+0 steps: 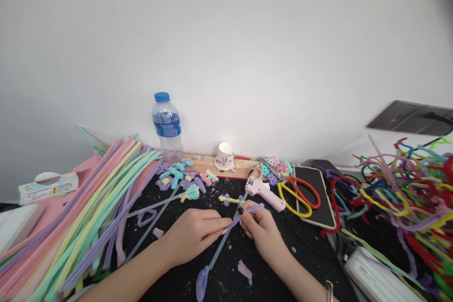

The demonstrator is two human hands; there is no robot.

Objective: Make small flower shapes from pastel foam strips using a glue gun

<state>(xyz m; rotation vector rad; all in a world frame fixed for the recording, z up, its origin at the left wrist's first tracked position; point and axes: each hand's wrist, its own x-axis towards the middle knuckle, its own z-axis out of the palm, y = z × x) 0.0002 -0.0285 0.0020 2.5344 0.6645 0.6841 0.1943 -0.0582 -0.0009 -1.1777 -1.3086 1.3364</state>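
Observation:
Between my two hands is a short purple pipe cleaner (pixel 256 208), lying across a pale blue pipe-cleaner stem (pixel 220 248). My left hand (pixel 196 233) grips the purple piece near its lower left end, fingers pressed together. With thumb and fingertips, my right hand (pixel 261 231) pinches it further right. A purple looped piece (pixel 202 283) forms the stem's lower end. Just beyond my hands sits a small yellow and purple piece (pixel 230 199), close to the stem. A pink glue gun (pixel 265 193) lies behind my right hand.
Pastel pipe cleaners (pixel 106 198) are heaped at left, tangled bright ones (pixel 406 207) at right. Scissors (pixel 300 198) overlap a phone (pixel 320 198). A plastic bottle (pixel 167 125) and paper cup (pixel 225 156) stand by the wall. A white power strip (pixel 378 276) lies at lower right.

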